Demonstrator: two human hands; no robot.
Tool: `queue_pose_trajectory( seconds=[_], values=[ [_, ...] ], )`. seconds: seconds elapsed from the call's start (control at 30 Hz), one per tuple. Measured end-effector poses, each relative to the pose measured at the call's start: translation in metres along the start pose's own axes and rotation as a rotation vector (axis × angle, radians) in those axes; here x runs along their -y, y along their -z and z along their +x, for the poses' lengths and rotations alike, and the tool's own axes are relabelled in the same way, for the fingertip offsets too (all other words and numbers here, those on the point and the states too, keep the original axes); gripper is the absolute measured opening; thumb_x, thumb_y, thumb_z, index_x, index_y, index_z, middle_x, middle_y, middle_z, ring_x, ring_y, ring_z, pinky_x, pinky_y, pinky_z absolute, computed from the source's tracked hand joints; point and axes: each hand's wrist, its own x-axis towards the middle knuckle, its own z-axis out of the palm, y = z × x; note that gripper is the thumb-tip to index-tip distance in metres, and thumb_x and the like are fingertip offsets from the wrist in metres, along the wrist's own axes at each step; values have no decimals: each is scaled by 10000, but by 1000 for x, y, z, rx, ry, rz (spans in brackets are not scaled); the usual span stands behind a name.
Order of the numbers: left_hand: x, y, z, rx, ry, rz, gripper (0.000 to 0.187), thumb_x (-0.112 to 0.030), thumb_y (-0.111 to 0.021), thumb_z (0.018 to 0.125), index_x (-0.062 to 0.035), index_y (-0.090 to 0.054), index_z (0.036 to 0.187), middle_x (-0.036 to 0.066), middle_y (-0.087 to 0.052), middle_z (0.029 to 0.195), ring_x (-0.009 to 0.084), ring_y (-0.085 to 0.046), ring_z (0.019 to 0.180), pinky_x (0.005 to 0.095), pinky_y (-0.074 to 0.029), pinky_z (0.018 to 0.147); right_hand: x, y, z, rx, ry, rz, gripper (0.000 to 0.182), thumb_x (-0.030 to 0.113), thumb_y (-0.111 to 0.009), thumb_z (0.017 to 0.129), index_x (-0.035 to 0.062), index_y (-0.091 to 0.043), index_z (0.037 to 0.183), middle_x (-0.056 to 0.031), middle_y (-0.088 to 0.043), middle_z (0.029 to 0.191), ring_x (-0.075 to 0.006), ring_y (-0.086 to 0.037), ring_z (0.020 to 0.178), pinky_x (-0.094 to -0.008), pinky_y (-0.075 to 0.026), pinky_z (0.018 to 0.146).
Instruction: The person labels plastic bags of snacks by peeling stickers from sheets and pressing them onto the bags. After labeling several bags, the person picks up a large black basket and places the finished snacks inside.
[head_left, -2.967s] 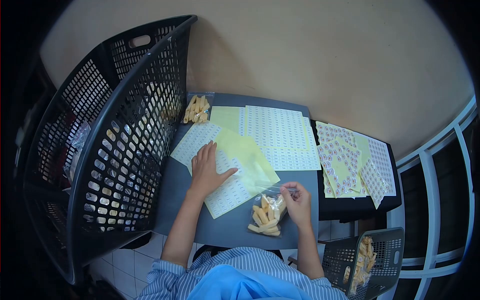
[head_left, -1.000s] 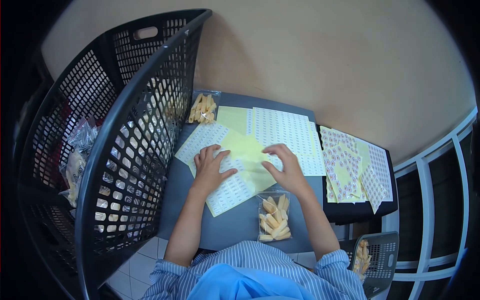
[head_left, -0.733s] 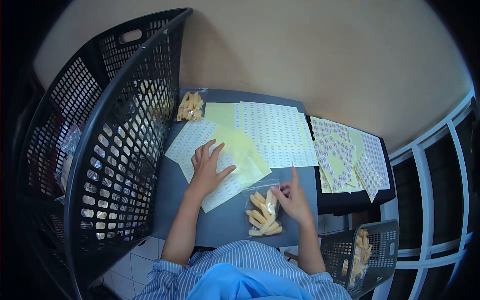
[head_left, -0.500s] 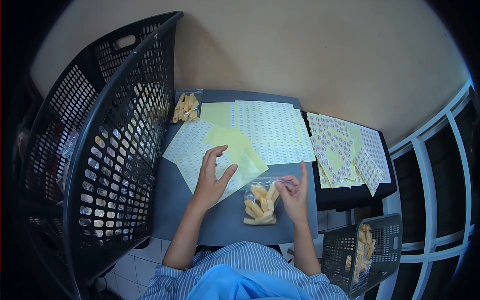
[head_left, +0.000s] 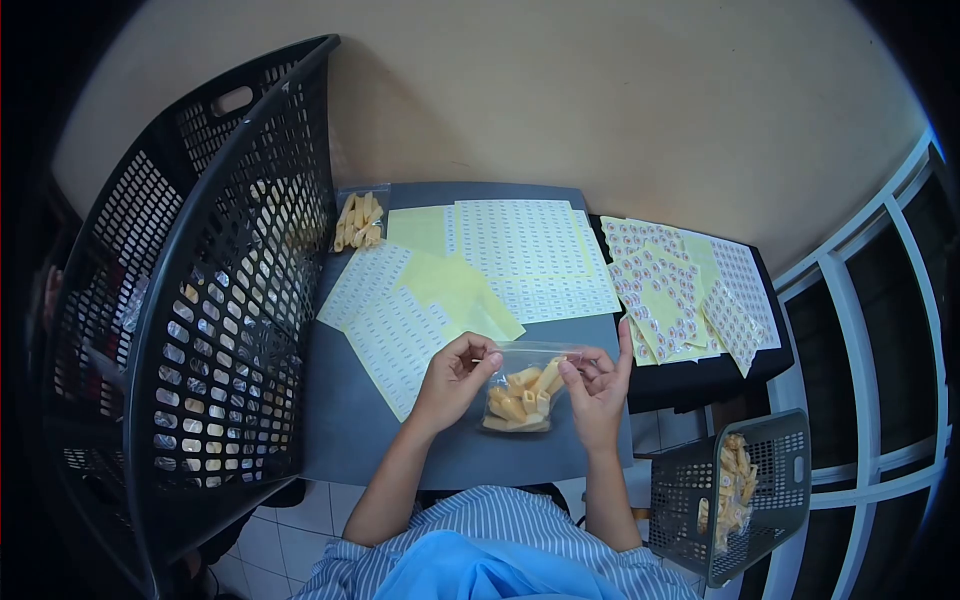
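A clear zip bag of pale yellow tube-shaped snacks (head_left: 519,401) stands near the front of the grey table (head_left: 360,450), its top edge upward. My left hand (head_left: 455,378) pinches the bag's upper left corner between thumb and fingers. At the upper right corner my right hand (head_left: 597,390) grips the bag, thumb in front and index finger stretched out. Just beyond the bag lie overlapping sticker sheets (head_left: 400,335) with small printed labels and bare yellow backing. Another sheet of small labels (head_left: 530,240) lies farther back.
A second snack bag (head_left: 358,222) lies at the table's back left corner. A tall black crate (head_left: 215,300) full of bags rises on the left. Round-sticker sheets (head_left: 660,290) cover a black side table. A grey basket (head_left: 790,470) with snack bags sits low at right.
My left hand has come right and down from above the sheets and now grips the bag's left corner. The bag has been raised a little, with my right hand still on it.
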Motion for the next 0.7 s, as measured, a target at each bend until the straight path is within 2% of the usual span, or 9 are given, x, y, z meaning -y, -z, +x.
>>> queue_pose_trajectory(
  seconds=[0.17, 0.27, 0.37, 0.43, 0.53, 0.6, 0.67, 0.7],
  values=[
    [-12, -7, -6, 21, -40, -99, 339, -6, -611, 741, -12, -476, 1052, 18, -522, 805, 54, -511, 737, 184, -427, 671, -2, 8, 1, -37, -5, 48, 778, -37, -571, 752, 56, -54, 1326, -92, -525, 883, -120, -553, 789, -200, -453, 673],
    [-6, -3, -7, 126, 46, 19, 391, 20, -607, 734, -19, -445, 1087, 16, -517, 801, 59, -519, 774, 180, -429, 669, -3, 9, 2, -57, -5, 57, 771, -34, -577, 752, 51, -66, 1323, -91, -525, 880, -119, -554, 783, -196, -453, 668],
    [0, -10, -7, 20, -2, 27, 407, 24, -603, 735, -15, -425, 1098, 11, -506, 784, 58, -513, 759, 179, -427, 673, -2, 6, 1, -90, -22, 68, 772, -34, -584, 748, 42, -70, 1319, -89, -529, 867, -120, -556, 778, -196, -454, 666],
    [5, -19, -8, -165, -161, -84, 404, 36, -577, 747, -13, -409, 1111, 8, -497, 772, 53, -499, 732, 172, -414, 677, -2, 3, 2, -115, -35, 76, 775, -36, -587, 745, 37, -70, 1317, -89, -531, 860, -120, -557, 774, -196, -454, 665],
    [20, -28, -11, -224, -172, -208, 361, 39, -525, 773, -19, -402, 1107, 11, -472, 807, 48, -471, 704, 168, -398, 665, -4, 1, 4, -167, -5, 90, 780, -44, -590, 739, 29, -68, 1314, -91, -533, 848, -119, -558, 772, -196, -454, 666],
    [22, -27, -11, -192, -122, -225, 356, 31, -508, 785, -21, -392, 1117, 10, -446, 809, 52, -459, 699, 159, -389, 674, -7, 3, 5, -164, 3, 94, 786, -51, -589, 736, 36, -65, 1315, -93, -533, 854, -117, -558, 770, -192, -453, 663],
    [26, -23, -5, -26, -58, -343, 346, 26, -499, 792, -13, -385, 1116, 37, -489, 889, 72, -499, 794, 169, -401, 731, -8, 7, 5, -144, -3, 86, 787, -53, -587, 737, 41, -64, 1317, -92, -532, 857, -117, -558, 770, -190, -452, 663],
    [25, -25, -3, -28, -58, -343, 346, 26, -499, 792, -13, -385, 1116, 37, -489, 889, 72, -499, 794, 169, -401, 731, -8, 7, 4, -122, -8, 78, 789, -54, -586, 737, 47, -63, 1318, -92, -531, 860, -117, -557, 770, -187, -451, 664]
  ],
)
